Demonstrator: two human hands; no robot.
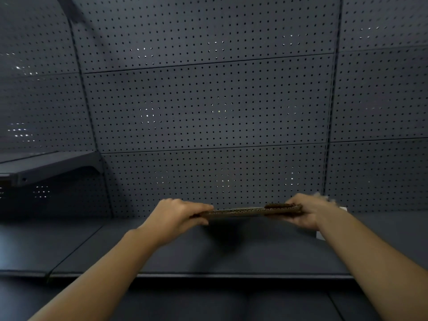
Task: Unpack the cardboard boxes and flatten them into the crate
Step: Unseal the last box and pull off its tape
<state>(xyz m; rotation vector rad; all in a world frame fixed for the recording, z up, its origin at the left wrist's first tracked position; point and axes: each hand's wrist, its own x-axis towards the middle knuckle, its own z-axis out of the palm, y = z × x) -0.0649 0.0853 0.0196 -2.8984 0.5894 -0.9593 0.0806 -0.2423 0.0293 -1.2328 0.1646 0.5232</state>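
Observation:
A flattened brown cardboard box (245, 212) is held edge-on and level in front of me, above a dark shelf (208, 251). Its corrugated edge faces the camera. My left hand (178, 214) grips its left end, thumb on top and fingers curled beneath. At the right end, my right hand (305, 212) holds the cardboard from underneath with fingers over the top. The right hand is slightly blurred. No crate is in view.
A dark perforated back panel (213, 107) fills the wall behind the shelf. A smaller dark shelf (46, 167) juts out at the left, higher up. Something small and white (320, 235) shows behind my right wrist. The shelf's front edge (208, 275) runs across below my forearms.

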